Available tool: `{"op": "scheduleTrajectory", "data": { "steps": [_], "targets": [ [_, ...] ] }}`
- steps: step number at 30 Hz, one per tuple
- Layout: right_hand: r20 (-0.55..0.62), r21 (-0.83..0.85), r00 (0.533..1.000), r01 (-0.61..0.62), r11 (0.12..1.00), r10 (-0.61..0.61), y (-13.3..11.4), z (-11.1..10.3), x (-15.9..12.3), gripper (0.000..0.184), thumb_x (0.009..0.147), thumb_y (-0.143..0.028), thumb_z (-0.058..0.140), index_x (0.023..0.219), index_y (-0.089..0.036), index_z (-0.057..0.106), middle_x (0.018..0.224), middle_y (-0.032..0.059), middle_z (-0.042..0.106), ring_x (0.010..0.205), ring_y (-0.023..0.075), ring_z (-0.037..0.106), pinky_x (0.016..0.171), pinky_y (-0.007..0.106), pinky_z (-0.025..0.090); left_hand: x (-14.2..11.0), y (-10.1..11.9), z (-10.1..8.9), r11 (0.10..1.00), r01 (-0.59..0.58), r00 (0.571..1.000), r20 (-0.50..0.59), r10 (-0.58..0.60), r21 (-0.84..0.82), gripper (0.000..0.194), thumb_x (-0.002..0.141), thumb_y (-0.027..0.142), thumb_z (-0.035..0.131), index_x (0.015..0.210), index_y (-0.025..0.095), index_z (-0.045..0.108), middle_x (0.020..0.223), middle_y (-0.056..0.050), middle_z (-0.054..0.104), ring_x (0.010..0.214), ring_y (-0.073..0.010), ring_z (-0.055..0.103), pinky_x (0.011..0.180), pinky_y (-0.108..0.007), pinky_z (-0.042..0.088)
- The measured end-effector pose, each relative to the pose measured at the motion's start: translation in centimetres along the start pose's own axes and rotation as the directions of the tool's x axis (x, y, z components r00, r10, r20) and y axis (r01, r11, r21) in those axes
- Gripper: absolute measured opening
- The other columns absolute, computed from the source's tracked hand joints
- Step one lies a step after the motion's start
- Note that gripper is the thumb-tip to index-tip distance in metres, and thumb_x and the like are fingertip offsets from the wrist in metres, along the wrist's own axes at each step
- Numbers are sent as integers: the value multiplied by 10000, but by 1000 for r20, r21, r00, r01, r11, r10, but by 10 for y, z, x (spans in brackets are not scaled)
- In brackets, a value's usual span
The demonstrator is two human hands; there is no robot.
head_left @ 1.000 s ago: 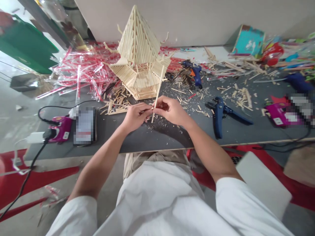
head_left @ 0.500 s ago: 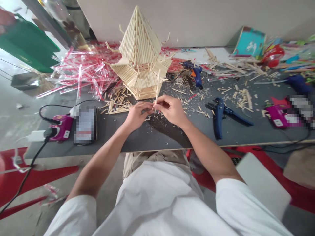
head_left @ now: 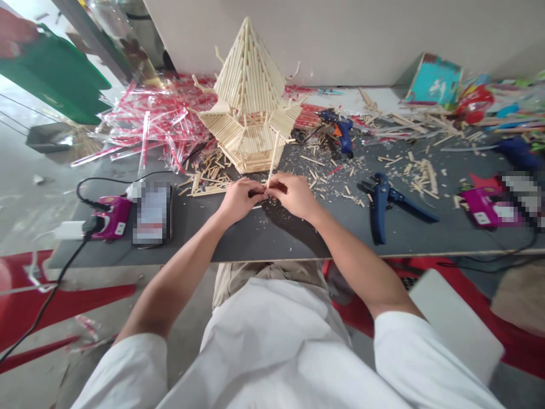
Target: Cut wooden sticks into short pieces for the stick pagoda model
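A slim pale wooden stick (head_left: 273, 159) stands nearly upright, its lower end pinched in the fingers of my right hand (head_left: 292, 194). My left hand (head_left: 242, 199) meets it there, its fingertips closed at the foot of the stick; whether they grip the stick itself or a small bit beside it is hidden. Just behind both hands rises a model tower (head_left: 251, 85) built of pale sticks, with a pointed roof and flared lower eaves. Short cut stick pieces (head_left: 208, 179) lie to the left of the tower's base.
A blue glue gun (head_left: 346, 136) lies behind right, and a blue hand cutter (head_left: 381, 207) nearer the front edge. At left are a phone (head_left: 151, 213) and a purple power strip (head_left: 114, 217). Red-and-clear plastic wrappers (head_left: 157, 119) heap behind. A green object (head_left: 55, 76) appears upper left, by a person's hand.
The stick sits lower in my fingers and my two hands have come closer together at its foot. The whole view has shifted slightly.
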State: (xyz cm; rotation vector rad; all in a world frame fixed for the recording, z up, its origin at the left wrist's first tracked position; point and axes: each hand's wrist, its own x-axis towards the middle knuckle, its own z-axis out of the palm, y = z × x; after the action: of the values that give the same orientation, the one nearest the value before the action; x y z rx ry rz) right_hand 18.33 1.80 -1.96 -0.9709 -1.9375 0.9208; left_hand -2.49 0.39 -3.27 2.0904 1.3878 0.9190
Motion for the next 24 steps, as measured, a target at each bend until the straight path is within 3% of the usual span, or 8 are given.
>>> {"op": "scheduleTrajectory", "data": {
  "steps": [2, 6, 11, 13, 17, 19, 24],
  "targets": [
    [31, -77, 999, 30, 997, -28, 1, 0, 0, 76, 935, -262, 733, 887, -204, 730, 880, 49, 759, 803, 194, 679, 796, 335, 505, 0, -2, 1, 999, 30, 999, -16, -30, -38, 184, 839, 290, 838, 1011, 231, 812, 927, -21, 819, 819, -191, 727, 843, -326, 557],
    [32, -82, 999, 5, 997, -2, 3, 1, -1, 27, 927, -199, 726, 915, -197, 750, 908, 57, 779, 822, 202, 695, 815, 332, 502, -1, -3, 1, 998, 48, 998, -27, -49, -49, 274, 822, 278, 864, 1076, 229, 774, 1202, -56, 814, 886, -182, 772, 928, -314, 570],
    [18, -30, 999, -46, 999, 46, 5, 3, -2, 64, 938, -233, 717, 951, -196, 767, 910, 63, 791, 825, 214, 708, 811, 338, 512, 0, 0, 1, 994, 59, 998, -28, -62, -87, 621, 800, 223, 885, 1381, 213, 666, 915, -29, 830, 897, -210, 798, 942, -321, 585],
    [35, -52, 998, -48, 998, 50, 5, 3, -2, 74, 935, -231, 708, 945, -195, 771, 891, 62, 782, 816, 211, 700, 793, 332, 507, 0, -1, 1, 995, 61, 997, -31, -64, -80, 543, 796, 224, 886, 1311, 219, 713, 977, -42, 837, 906, -206, 796, 962, -330, 585],
    [56, -68, 997, -50, 996, 54, 6, 4, -3, 83, 927, -229, 687, 895, -193, 754, 832, 47, 754, 747, 188, 685, 753, 318, 499, 0, -4, 0, 1000, 28, 999, -20, -28, -5, 81, 824, 266, 866, 862, 218, 812, 1421, -70, 733, 961, -186, 779, 1033, -343, 565],
    [60, -2, 996, -71, 997, 71, 8, 5, -4, 81, 922, -241, 685, 881, -194, 735, 805, 37, 745, 701, 179, 686, 727, 315, 508, 0, -5, 0, 1000, 17, 1000, -16, -17, 10, 75, 829, 269, 862, 806, 216, 815, 1484, -58, 694, 958, -176, 771, 1033, -339, 562],
    [68, 93, 993, -106, 990, 100, 10, 6, -4, 73, 905, -251, 697, 851, -204, 712, 768, 24, 745, 649, 177, 698, 689, 316, 533, -1, -10, 2, 999, 32, 999, -25, -32, -1, 123, 819, 305, 879, 873, 214, 815, 1377, -62, 755, 900, -162, 754, 961, -307, 577]
  ]
}}
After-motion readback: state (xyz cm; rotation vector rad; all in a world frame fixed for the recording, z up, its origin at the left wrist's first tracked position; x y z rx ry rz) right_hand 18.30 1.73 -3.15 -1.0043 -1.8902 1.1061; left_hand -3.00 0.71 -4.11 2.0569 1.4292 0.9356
